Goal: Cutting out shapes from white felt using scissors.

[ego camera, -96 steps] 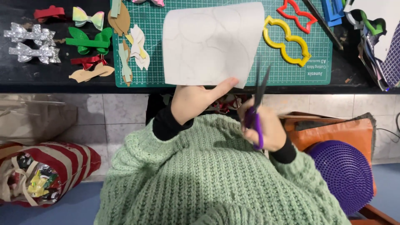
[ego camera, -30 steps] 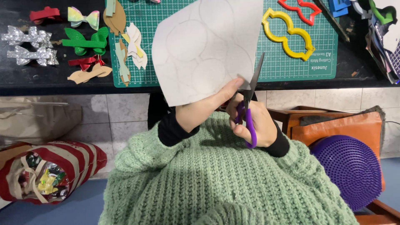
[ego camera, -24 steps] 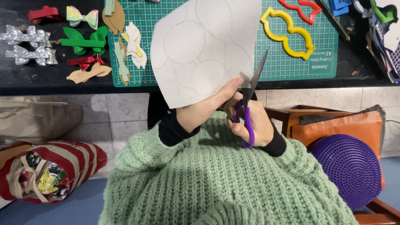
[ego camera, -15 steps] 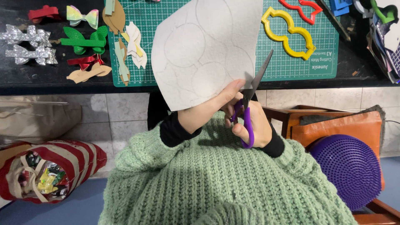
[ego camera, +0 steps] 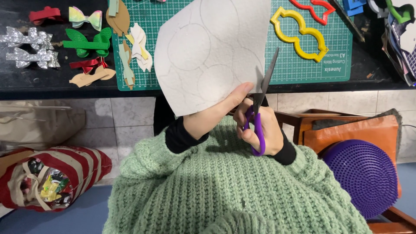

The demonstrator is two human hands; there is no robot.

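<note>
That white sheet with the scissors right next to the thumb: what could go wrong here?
1. The left hand pinches the white sheet with its thumb close to the scissors; a cut could nick it.
2. The sheet is held at one edge only, in the air, so it may flex and the blades may stray from the faint drawn circles.
3. The right hand cuts over the lap, so scraps may fall on the green sweater.

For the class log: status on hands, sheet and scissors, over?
Left hand grips white sheet with pencilled circles. Right hand holds purple-handled scissors, blades at sheet's edge. Nothing in the way.
</note>
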